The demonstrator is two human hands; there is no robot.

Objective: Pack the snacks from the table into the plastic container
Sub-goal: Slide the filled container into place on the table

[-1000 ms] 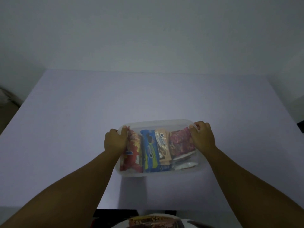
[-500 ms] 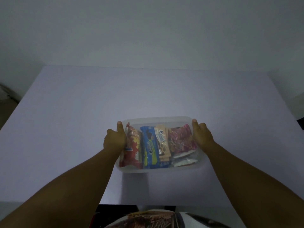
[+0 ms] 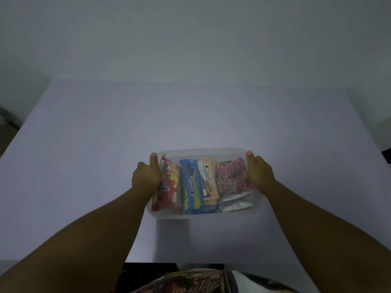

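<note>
A clear plastic container [image 3: 203,215] sits on the white table [image 3: 84,144] in front of me. Packed side by side inside are a red snack pack [image 3: 170,187], a blue cookie pack [image 3: 191,185], a beige cookie pack [image 3: 208,178] and a pink pack [image 3: 231,178], with white packets [image 3: 234,205] under them. My left hand [image 3: 146,177] grips the container's left side, thumb lying along the rim. My right hand [image 3: 259,173] grips the right side the same way. A translucent lid appears to cover the top.
The table stretches wide on all sides of the container, ending at a pale wall [image 3: 190,39] behind. Patterned clothing [image 3: 201,282] shows at the bottom edge, near the table's front edge.
Both hands have shifted from pressing on the top corners to gripping the container's sides with thumbs straight along the rim. The container has barely moved.
</note>
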